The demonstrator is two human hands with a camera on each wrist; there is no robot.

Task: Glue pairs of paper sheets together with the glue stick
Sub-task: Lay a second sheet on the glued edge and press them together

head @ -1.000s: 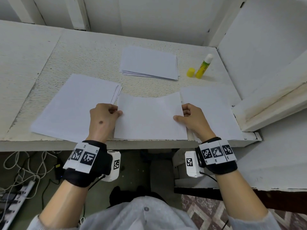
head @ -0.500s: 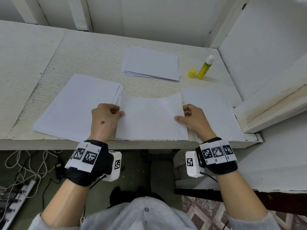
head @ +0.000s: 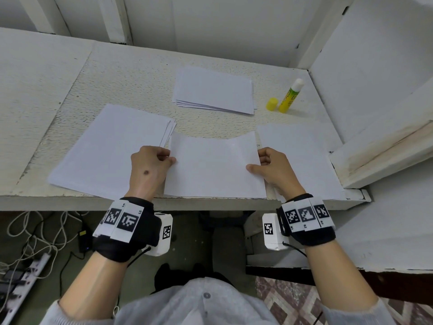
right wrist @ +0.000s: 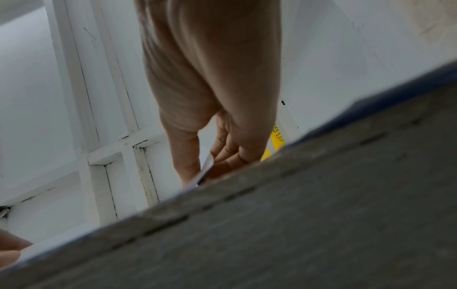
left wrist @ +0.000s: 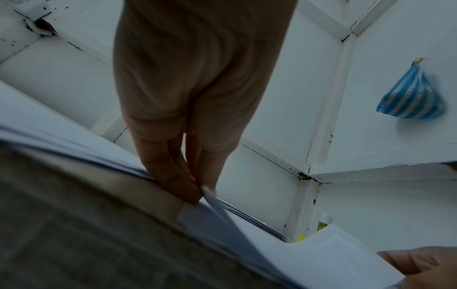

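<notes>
Unmoved, both hands pinch sheet edges, seemingly bowed.

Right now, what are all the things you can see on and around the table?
held sheet: one, white, front middle of table, bowed.
left stack: one, white paper, front left.
back stack: one, white paper, far middle.
right sheet: white paper, front right.
glue stick: one, yellow, uncapped, far right.
cap: one, yellow, beside glue stick.
cables: several, under table, left.
bag: one, blue striped, on wall.
left hand: pinches sheet's left edge.
right hand: pinches sheet's right edge.
</notes>
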